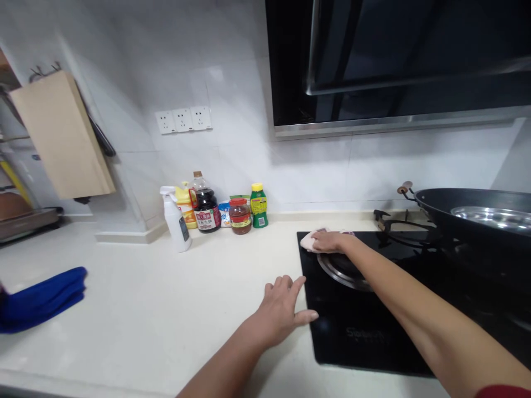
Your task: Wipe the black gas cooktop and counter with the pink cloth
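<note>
My right hand (328, 242) presses a pale cloth (309, 242) onto the far left corner of the black glass hob (340, 337). Its fingers are bent over the cloth, and part of the cloth is hidden under the palm. Just below that hand lies the round metal burner ring (344, 279), partly covered by my right forearm. My left hand (284, 307) rests by the hob's left edge, fingers spread and holding nothing. Its thumb reaches over the glass, while the rest of the hand is over the white countertop (199, 309).
A white spray bottle (176, 221), a soy sauce bottle (205, 207), a red-lidded jar (240, 216) and a green bottle (259, 205) stand along the wall. A large wok (440, 207) sits on the right burner. A blue cloth (45, 301) lies at left. The range hood (373, 119) hangs above.
</note>
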A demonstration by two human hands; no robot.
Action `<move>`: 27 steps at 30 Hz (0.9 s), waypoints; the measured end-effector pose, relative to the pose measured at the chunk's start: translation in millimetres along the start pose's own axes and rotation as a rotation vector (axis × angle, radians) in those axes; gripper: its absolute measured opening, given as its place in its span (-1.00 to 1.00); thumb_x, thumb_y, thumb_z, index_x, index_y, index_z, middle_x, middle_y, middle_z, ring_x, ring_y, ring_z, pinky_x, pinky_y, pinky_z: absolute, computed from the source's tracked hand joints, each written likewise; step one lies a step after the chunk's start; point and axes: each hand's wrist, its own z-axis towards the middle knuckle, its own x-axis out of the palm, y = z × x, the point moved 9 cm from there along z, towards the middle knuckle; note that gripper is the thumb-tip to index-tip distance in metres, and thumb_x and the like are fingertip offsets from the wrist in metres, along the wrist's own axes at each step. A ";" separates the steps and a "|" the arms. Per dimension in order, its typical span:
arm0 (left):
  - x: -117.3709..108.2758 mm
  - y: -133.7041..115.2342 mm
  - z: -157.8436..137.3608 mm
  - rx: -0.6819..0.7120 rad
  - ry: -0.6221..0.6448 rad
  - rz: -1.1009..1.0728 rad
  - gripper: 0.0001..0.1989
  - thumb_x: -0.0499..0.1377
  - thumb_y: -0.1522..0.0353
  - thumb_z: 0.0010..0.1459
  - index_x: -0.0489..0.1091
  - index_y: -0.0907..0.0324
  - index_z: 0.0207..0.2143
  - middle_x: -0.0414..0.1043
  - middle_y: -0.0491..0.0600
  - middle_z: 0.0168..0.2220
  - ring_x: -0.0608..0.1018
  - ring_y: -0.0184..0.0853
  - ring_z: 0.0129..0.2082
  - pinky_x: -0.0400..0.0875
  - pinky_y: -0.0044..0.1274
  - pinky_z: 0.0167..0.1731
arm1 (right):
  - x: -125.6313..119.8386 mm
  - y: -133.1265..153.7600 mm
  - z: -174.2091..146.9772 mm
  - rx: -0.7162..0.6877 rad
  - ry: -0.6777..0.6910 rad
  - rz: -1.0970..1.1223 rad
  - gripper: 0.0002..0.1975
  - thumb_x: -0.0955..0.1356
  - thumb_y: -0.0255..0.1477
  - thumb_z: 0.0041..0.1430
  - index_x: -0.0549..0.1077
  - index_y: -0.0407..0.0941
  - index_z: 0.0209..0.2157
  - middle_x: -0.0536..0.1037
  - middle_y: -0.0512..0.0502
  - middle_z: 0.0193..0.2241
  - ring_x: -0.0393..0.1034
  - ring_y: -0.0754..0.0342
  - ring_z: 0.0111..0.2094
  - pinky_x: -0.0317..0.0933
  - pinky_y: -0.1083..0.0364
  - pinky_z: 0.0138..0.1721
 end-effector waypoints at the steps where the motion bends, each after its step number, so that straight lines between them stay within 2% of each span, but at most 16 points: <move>1: -1.4 2.1 0.0 -0.001 -0.017 -0.015 -0.27 0.03 -0.11 0.32 0.02 -0.01 0.40 0.25 0.13 0.14 0.31 0.02 0.13 0.18 -0.07 0.15 | 1.9 14.2 -3.6 -0.027 0.020 0.007 -0.58 0.37 -0.23 0.34 0.40 -0.10 0.15 0.43 -0.19 0.14 0.41 -0.08 0.06 0.36 -0.18 0.06; 3: -4.1 7.6 0.0 -0.011 -0.048 -0.056 -0.27 0.02 -0.09 0.33 -0.05 -0.06 0.42 0.22 0.11 0.15 0.31 0.01 0.15 0.18 -0.07 0.17 | 7.4 44.9 -15.1 -0.083 0.036 0.016 -0.51 0.37 -0.21 0.34 0.35 -0.08 0.22 0.35 -0.21 0.24 0.33 -0.15 0.17 0.26 -0.26 0.16; 6: -6.3 17.7 1.3 -0.041 -0.079 -0.128 -0.26 0.02 -0.05 0.34 -0.15 -0.09 0.44 0.16 0.11 0.20 0.30 0.01 0.20 0.12 -0.02 0.22 | 19.7 85.0 -44.3 -0.135 0.047 0.021 -0.38 0.32 -0.13 0.34 0.22 -0.10 0.33 0.10 -0.35 0.39 0.01 -0.39 0.36 -0.03 -0.46 0.26; 8: -7.2 23.5 2.9 -0.056 -0.102 -0.160 -0.27 0.03 -0.02 0.35 -0.15 -0.06 0.44 0.15 0.11 0.20 0.33 -0.01 0.18 0.14 -0.04 0.22 | 25.6 103.0 -71.6 -0.175 0.053 0.027 -0.34 0.26 -0.12 0.36 0.16 -0.13 0.37 -0.02 -0.42 0.43 -0.16 -0.50 0.40 -0.18 -0.55 0.26; 10: -7.9 28.0 4.2 -0.068 -0.125 -0.175 -0.28 0.02 -0.01 0.36 -0.12 -0.01 0.43 0.16 0.12 0.19 0.37 -0.04 0.15 0.20 -0.08 0.20 | 27.2 112.0 -104.3 -0.215 0.057 0.041 -0.33 0.21 -0.12 0.36 0.12 -0.12 0.39 -0.05 -0.42 0.44 -0.21 -0.50 0.41 -0.25 -0.55 0.26; 13: -8.5 30.8 4.3 -0.079 -0.145 -0.183 -0.31 -0.01 -0.01 0.36 -0.06 0.01 0.42 0.18 0.13 0.18 0.39 -0.05 0.15 0.21 -0.08 0.20 | 26.8 108.7 -159.3 -0.247 0.055 0.069 -0.31 0.21 -0.11 0.35 0.11 -0.08 0.40 -0.04 -0.37 0.45 -0.22 -0.43 0.43 -0.27 -0.50 0.29; 17: -9.3 24.9 2.4 -0.055 -0.130 -0.147 -0.39 -0.01 0.02 0.38 0.01 -0.02 0.39 0.22 0.11 0.17 0.37 -0.04 0.19 0.18 -0.07 0.20 | 33.3 75.5 -226.8 -0.231 -0.006 0.162 -0.38 0.19 -0.15 0.36 0.17 -0.03 0.38 0.01 -0.30 0.44 -0.22 -0.32 0.45 -0.26 -0.40 0.34; 20: -8.7 21.2 2.4 -0.051 -0.104 -0.111 -0.43 -0.02 0.03 0.37 0.07 -0.04 0.35 0.26 0.08 0.12 0.38 -0.04 0.19 0.16 -0.04 0.21 | 40.5 23.4 -254.9 -0.079 -0.097 0.162 -0.45 0.15 -0.15 0.40 0.22 0.02 0.34 0.07 -0.24 0.43 -0.15 -0.28 0.44 -0.18 -0.37 0.34; 23: -7.6 21.9 4.7 -0.056 -0.101 -0.092 -0.46 -0.03 0.02 0.37 0.14 -0.03 0.31 0.28 0.07 0.11 0.38 -0.03 0.20 0.16 -0.05 0.20 | 40.4 -28.5 -258.0 0.105 -0.160 0.073 -0.50 0.14 -0.24 0.38 0.33 -0.07 0.25 0.23 -0.32 0.33 0.06 -0.28 0.35 0.00 -0.29 0.28; 27: -6.7 27.8 8.2 -0.072 -0.117 -0.102 -0.48 -0.04 0.04 0.38 0.17 0.01 0.28 0.30 0.08 0.12 0.37 -0.05 0.22 0.16 -0.07 0.20 | 28.0 -65.9 -231.5 0.264 -0.191 0.066 -0.55 0.14 -0.35 0.34 0.38 -0.16 0.16 0.33 -0.42 0.20 0.26 -0.27 0.20 0.13 -0.22 0.18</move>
